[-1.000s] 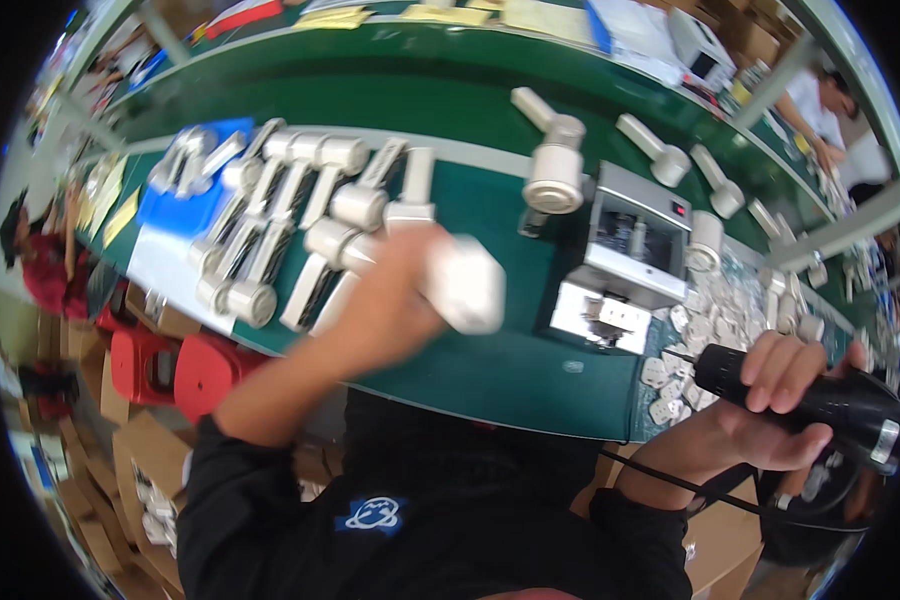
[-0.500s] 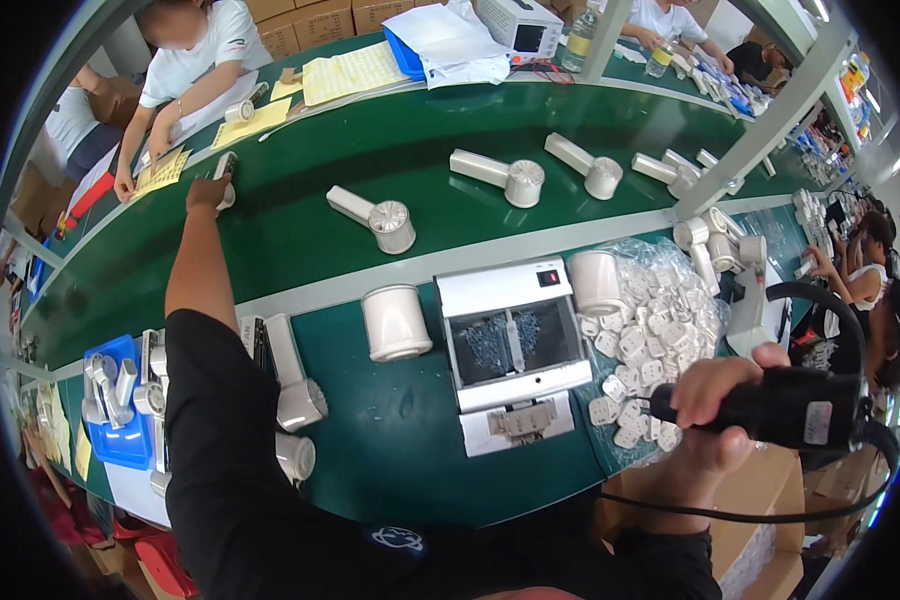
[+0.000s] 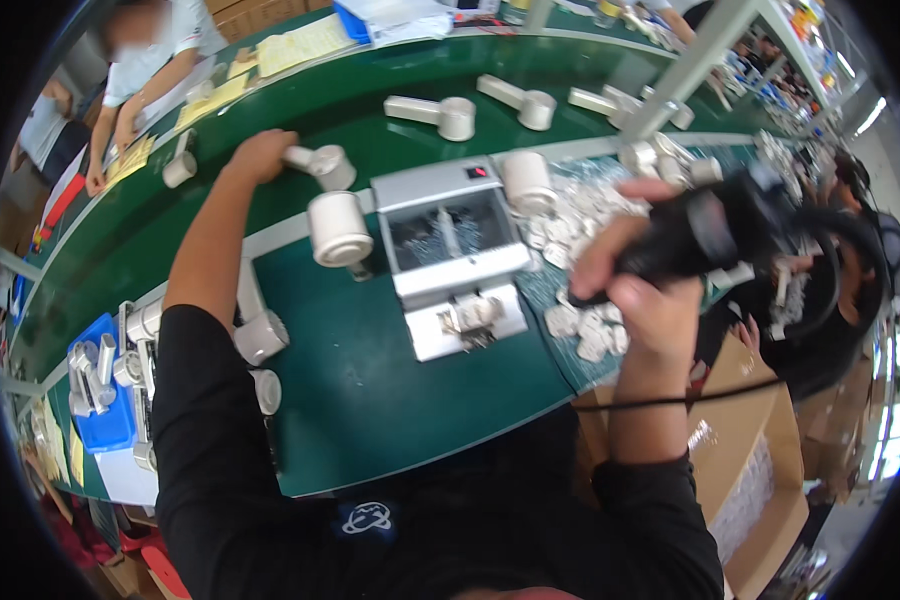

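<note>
My left hand (image 3: 262, 156) reaches over the green belt, its fingers closed round the handle end of a white round-headed unit (image 3: 332, 168). In front of that unit's head stands a white cup-shaped part (image 3: 340, 228). My right hand (image 3: 638, 262) is wrapped round a black electric screwdriver (image 3: 705, 225), held above loose white plates (image 3: 595, 328); its cable trails away at the right. A screw feeder (image 3: 450, 240) with a windowed tray of small screws sits between my hands, and a metal fixture (image 3: 473, 316) lies at its front.
More white handled units (image 3: 440, 115) lie along the belt (image 3: 370, 80). A blue tray (image 3: 105, 430) of parts stands at the left, an open cardboard box (image 3: 745, 480) at the lower right. A grey post (image 3: 685, 80) rises at the right. A co-worker (image 3: 150, 60) sits across the belt.
My left hand has left the unit at the belt's far left and moved right onto another unit's handle. My right hand has risen with the screwdriver. The whole view has shifted.
</note>
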A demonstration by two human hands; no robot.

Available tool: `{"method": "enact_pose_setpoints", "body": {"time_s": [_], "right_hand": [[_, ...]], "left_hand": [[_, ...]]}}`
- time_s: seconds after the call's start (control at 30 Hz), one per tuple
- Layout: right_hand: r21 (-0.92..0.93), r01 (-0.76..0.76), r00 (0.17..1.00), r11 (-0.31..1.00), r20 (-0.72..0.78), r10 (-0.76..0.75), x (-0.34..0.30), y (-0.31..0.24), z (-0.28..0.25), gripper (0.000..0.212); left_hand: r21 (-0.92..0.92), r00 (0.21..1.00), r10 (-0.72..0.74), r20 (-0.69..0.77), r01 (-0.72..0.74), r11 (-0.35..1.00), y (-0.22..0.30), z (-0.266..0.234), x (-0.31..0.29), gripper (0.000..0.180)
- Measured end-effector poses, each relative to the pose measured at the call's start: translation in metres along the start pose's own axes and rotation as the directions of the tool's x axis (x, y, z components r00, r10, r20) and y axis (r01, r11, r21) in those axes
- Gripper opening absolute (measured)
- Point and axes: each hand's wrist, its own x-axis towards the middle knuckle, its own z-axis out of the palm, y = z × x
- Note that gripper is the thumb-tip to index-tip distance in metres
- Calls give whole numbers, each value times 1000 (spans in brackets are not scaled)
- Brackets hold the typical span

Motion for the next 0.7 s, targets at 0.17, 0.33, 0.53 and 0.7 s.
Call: {"method": "enact_pose_setpoints", "body": {"time_s": [0.17,0.33,0.53,0.7], "right_hand": [[24,150,972,988,179,-152,2,5,-31,89],[-721,-188,966,667,-12,259,-20,90,-77,18],[-951,230,963,206,253,91,-31,151,-80,18],[-293,-257,956,921,61,286,-48,59,-48,22]], "left_hand": [[-79,997,43,60,-38,996,34,-90,-54,39],[-828,920,-266,-288,-100,552,90,-135,-128,38],[-836,775,-462,-431,-149,529,219,-156,-220,36],[-965,870,-425,-250,-190,179,301,-85,-277,28]]}}
